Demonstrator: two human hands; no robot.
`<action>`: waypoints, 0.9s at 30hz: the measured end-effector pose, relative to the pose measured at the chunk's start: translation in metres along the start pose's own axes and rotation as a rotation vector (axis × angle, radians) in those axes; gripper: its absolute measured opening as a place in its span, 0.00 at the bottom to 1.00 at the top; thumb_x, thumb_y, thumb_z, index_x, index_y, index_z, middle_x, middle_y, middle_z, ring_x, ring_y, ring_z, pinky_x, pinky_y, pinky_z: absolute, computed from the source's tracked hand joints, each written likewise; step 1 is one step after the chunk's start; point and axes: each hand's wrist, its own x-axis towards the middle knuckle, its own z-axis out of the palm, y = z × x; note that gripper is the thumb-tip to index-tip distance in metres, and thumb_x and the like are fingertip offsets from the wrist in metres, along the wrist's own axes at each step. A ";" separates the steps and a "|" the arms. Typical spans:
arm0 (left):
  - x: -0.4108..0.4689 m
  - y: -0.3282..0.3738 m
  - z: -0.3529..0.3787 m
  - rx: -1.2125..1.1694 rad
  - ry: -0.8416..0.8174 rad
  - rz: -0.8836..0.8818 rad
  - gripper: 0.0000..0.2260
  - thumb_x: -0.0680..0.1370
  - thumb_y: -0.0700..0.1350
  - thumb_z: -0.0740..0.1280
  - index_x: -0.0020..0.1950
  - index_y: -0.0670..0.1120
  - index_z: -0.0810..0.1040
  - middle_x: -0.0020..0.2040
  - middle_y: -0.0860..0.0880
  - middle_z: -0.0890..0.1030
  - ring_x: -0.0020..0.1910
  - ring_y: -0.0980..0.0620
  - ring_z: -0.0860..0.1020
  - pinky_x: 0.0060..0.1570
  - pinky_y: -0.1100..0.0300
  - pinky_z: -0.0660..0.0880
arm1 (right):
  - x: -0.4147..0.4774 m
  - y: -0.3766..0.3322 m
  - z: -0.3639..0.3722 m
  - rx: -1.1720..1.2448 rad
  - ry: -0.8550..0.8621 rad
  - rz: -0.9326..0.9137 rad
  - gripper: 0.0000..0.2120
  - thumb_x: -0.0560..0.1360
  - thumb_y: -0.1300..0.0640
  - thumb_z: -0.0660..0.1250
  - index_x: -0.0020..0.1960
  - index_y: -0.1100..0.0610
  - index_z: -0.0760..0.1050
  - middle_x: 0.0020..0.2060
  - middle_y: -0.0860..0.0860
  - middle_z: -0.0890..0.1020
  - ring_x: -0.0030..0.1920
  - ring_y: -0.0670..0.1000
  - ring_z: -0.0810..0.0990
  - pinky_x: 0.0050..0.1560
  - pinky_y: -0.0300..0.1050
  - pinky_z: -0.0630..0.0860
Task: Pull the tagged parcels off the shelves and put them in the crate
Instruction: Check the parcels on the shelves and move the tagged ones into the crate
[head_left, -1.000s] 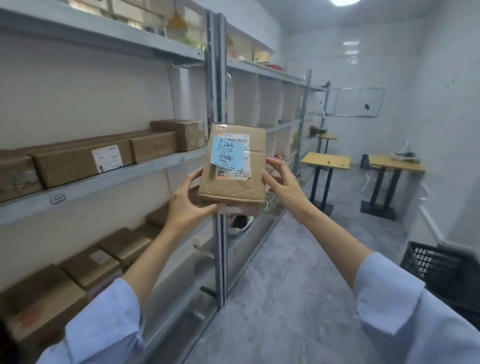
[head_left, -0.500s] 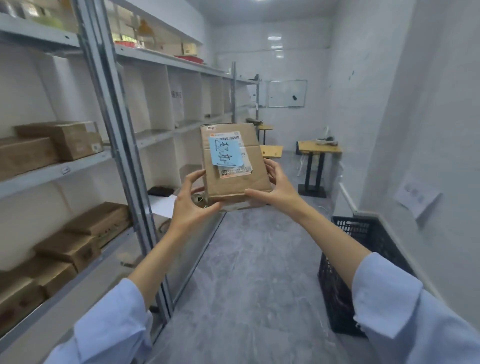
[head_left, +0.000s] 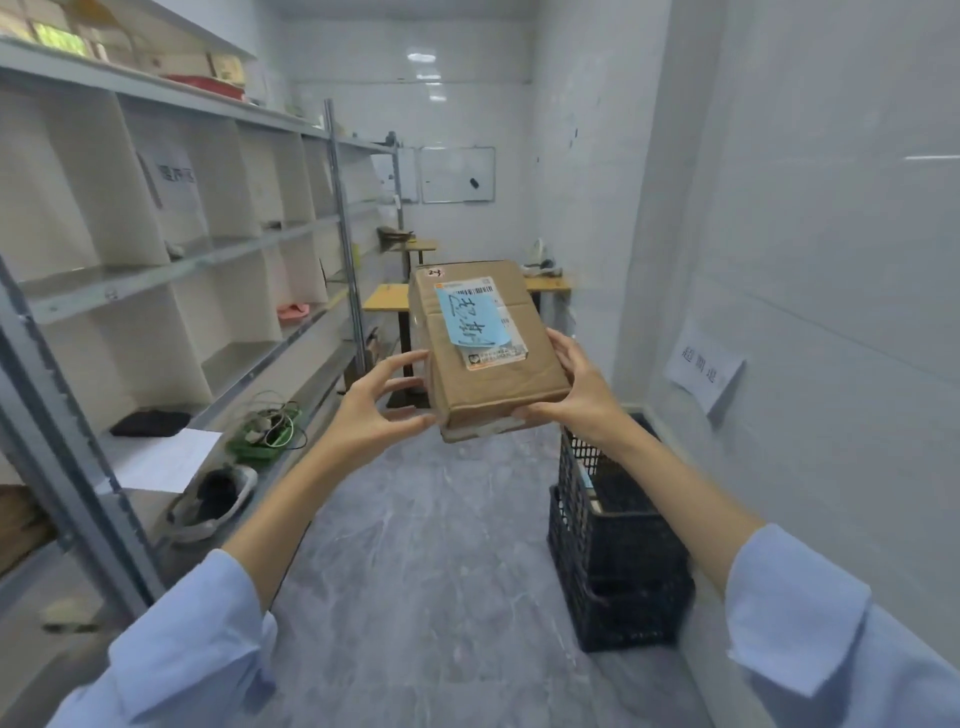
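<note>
A brown cardboard parcel (head_left: 483, 364) with a blue handwritten tag (head_left: 467, 317) over its shipping label hangs in the air in front of me, tilted back. My right hand (head_left: 582, 389) grips its right side, thumb on the lower front edge. The curved fingertips of my left hand (head_left: 374, 410) hold its left side, thumb by the lower left corner. The black plastic crate (head_left: 618, 571) stands on the floor against the right wall, just below and right of the parcel. Its inside is mostly hidden.
Grey metal shelves (head_left: 171, 270) run along the left, holding a shoe (head_left: 213, 499), a tangle of green wires (head_left: 265, 426), white paper (head_left: 166, 457) and a pink slipper (head_left: 293, 312). Small yellow tables (head_left: 384, 299) stand at the far end. Grey floor lies between shelves and crate.
My view has swung right, away from the shelf boxes and toward the crate. The parcel moved right with both hands and now tilts flatter, near the crate's far end.
</note>
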 end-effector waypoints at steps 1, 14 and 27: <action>0.017 -0.006 0.002 -0.007 -0.009 -0.001 0.35 0.68 0.46 0.78 0.72 0.53 0.69 0.68 0.53 0.73 0.66 0.52 0.73 0.58 0.55 0.78 | 0.007 0.007 -0.009 -0.004 -0.013 0.015 0.52 0.62 0.63 0.82 0.77 0.52 0.56 0.61 0.35 0.72 0.59 0.31 0.74 0.57 0.31 0.74; 0.257 -0.098 0.041 -0.052 -0.072 -0.038 0.44 0.65 0.38 0.79 0.75 0.53 0.62 0.74 0.50 0.65 0.71 0.48 0.66 0.65 0.49 0.72 | 0.133 0.094 -0.114 -0.175 -0.035 0.077 0.50 0.58 0.61 0.84 0.74 0.51 0.63 0.68 0.48 0.73 0.67 0.47 0.74 0.65 0.44 0.74; 0.374 -0.181 0.181 -0.119 0.062 -0.034 0.31 0.66 0.40 0.80 0.63 0.48 0.68 0.64 0.53 0.72 0.64 0.50 0.73 0.57 0.55 0.78 | 0.205 0.216 -0.227 -0.047 0.426 0.232 0.40 0.66 0.59 0.78 0.73 0.54 0.64 0.62 0.52 0.77 0.51 0.50 0.84 0.49 0.40 0.80</action>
